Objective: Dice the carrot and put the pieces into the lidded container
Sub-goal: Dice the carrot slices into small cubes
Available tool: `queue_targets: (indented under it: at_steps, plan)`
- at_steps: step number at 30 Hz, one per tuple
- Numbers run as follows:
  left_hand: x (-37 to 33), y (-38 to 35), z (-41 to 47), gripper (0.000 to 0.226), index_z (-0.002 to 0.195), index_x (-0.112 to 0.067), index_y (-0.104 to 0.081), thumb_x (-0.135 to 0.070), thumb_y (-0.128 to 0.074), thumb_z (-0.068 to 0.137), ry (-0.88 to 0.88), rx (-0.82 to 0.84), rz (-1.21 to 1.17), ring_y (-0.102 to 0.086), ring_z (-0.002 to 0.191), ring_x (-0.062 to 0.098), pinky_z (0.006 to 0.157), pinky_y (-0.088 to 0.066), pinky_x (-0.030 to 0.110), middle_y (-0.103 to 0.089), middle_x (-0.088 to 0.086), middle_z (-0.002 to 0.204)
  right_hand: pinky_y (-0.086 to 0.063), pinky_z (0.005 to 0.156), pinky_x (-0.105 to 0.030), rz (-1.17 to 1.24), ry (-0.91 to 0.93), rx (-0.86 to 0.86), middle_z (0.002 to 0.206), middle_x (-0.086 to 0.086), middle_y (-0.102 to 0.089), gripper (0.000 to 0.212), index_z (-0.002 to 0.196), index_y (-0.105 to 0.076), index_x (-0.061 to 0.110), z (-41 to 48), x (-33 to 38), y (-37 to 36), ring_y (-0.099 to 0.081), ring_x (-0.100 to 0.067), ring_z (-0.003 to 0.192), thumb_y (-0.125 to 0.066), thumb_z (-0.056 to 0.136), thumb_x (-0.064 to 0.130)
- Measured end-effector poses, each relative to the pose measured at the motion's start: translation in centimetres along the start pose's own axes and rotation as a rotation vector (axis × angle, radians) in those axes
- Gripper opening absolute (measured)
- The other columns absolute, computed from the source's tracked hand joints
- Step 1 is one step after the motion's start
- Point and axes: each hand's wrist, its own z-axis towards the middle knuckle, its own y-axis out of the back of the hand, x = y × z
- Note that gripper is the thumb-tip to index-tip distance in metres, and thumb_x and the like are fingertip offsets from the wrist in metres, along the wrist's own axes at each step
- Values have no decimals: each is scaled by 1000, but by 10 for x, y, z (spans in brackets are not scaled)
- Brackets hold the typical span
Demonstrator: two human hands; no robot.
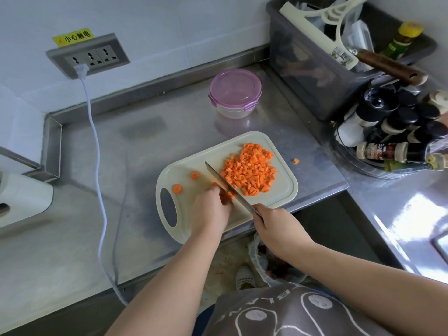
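A cream cutting board (286, 190) lies on the steel counter with a heap of diced carrot (251, 168) on its right half. My left hand (211, 209) holds down a small remaining carrot piece (226, 194), fingers curled over it. My right hand (274, 226) grips the handle of a knife (225, 184), its blade slanting across the board beside my left fingers. Two carrot rounds (177, 189) lie on the board's left part. The round container with a pink clip lid (235, 92) stands closed behind the board.
One carrot bit (295, 161) lies on the counter right of the board. A grey bin of utensils (315, 69) and a rack of spice bottles (397, 137) stand at the right. A white cable (97, 154) runs from the wall socket (88, 55) across the counter. A white appliance (21, 197) sits left.
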Motion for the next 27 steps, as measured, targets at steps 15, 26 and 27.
queue_targets:
  at_steps: [15, 26, 27]
  plan:
    - [-3, 3, 3, 16, 97, -15, -66, -27, -61, 88, -18, 29, 35, -65, 86, 26, 71, -52, 33, -70, 6, 92, -54, 72, -41, -34, -21, 35, 91, -4, -64, 28, 119, -51, 18, 6, 3, -1, -62, -24, 78, -31, 102, 26]
    - [-6, 10, 0, 20, 101, -13, -66, -29, -58, 90, -14, 44, 64, -65, 90, 30, 68, -44, 30, -69, 9, 96, -56, 72, -40, -58, -2, 21, 94, -3, -65, 32, 129, -46, 21, 6, 5, -6, -64, -23, 80, -31, 102, 28]
    - [-6, 11, 0, 21, 100, -12, -66, -29, -58, 90, -12, 47, 73, -65, 90, 30, 68, -44, 31, -69, 10, 96, -57, 72, -40, -58, -6, 23, 94, -3, -65, 32, 129, -46, 21, 7, 5, -6, -64, -23, 80, -31, 102, 28]
